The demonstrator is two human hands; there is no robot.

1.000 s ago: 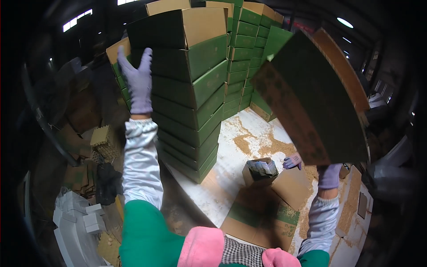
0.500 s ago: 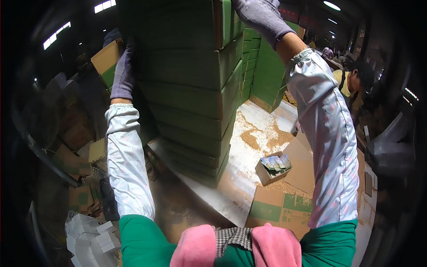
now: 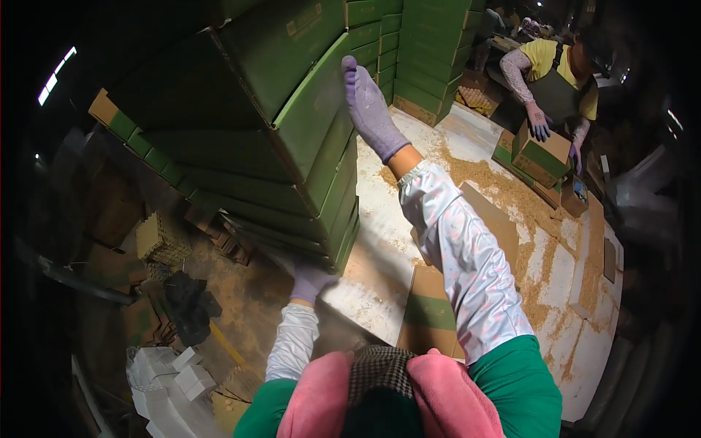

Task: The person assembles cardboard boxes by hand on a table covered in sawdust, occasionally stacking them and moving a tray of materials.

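Green cartons (image 3: 314, 153) tower by the near edge of a white tabletop (image 3: 366, 301), a strip of which separates them from a flattened box (image 3: 426, 310). My right hand (image 3: 374, 113) lies along their side, fingers nearly straight; my left hand (image 3: 310, 282) meets the base, finger spread too blurred to tell.

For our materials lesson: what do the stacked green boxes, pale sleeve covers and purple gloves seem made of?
Stacked green boxes: probably cardboard, fairly matte, with worn brownish edges. Pale sleeve covers: likely smooth synthetic cloth, given glossy creases. Purple gloves: perhaps knitted fabric, matte, snug.
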